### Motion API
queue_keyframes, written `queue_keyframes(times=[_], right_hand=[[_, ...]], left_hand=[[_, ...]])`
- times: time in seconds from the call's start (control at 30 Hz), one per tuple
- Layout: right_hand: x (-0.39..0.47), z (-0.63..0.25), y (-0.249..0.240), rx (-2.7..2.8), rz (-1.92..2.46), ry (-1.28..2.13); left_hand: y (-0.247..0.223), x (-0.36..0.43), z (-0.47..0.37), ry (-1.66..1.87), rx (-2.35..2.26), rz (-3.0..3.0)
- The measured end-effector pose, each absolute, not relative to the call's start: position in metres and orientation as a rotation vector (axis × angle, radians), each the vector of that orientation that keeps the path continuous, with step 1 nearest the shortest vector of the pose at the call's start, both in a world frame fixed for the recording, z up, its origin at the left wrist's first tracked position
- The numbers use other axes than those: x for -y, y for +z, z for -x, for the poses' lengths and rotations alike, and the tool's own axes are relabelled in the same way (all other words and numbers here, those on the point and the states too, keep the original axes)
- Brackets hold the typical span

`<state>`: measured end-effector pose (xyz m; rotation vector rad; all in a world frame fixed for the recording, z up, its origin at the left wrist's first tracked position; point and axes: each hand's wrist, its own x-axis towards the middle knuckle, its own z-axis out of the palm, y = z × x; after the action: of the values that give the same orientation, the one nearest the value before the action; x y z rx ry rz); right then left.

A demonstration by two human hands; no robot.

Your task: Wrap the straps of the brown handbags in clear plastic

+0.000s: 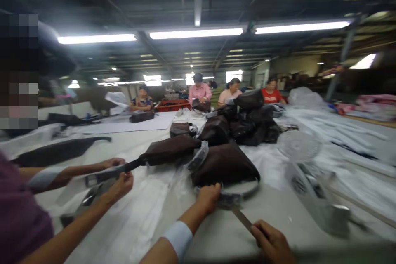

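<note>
A dark brown bag [227,163] lies on the table in front of me, with its strap curving along the near side. My left hand [209,198] is closed around part of the strap at the bag's near edge. Clear plastic wrap [229,200] covers a piece of the strap just right of that hand. A flat grey-brown strip [243,218] runs from the wrapped piece towards me. My right hand [272,239] pinches the lower end of this strip. Whether the strip is part of the strap or separate, I cannot tell.
At left, a co-worker's hands [119,179] hold the strap of another brown bag [170,148]. Behind my bag rises a pile of dark bags [253,119]. A grey tape dispenser [321,202] and a clear round disc [299,145] are at right. Several people sit beyond.
</note>
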<state>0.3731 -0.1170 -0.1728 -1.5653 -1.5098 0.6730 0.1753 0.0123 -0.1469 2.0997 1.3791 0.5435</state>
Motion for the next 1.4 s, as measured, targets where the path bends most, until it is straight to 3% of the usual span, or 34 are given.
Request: queue_keyframes(times=[0.27, 0.6, 0.93, 1.4], right_hand=[[0.096, -0.358, -0.173, 1.312, 1.621, 0.899], [0.027, -0.308, -0.182, 0.902, 1.446, 1.084], [0.016, -0.311, -0.184, 0.748, 1.18, 1.122], [0.002, -0.301, -0.186, 0.759, 1.134, 1.284]], left_hand=[[-0.114, -0.058, -0.17, 0.434, -1.194, -1.882], [-0.089, -0.051, -0.179, 0.437, -1.075, -1.763], [-0.088, -0.033, -0.178, 0.69, -1.006, -1.698], [-0.11, -0.019, -0.171, 0.741, -1.061, -1.567]])
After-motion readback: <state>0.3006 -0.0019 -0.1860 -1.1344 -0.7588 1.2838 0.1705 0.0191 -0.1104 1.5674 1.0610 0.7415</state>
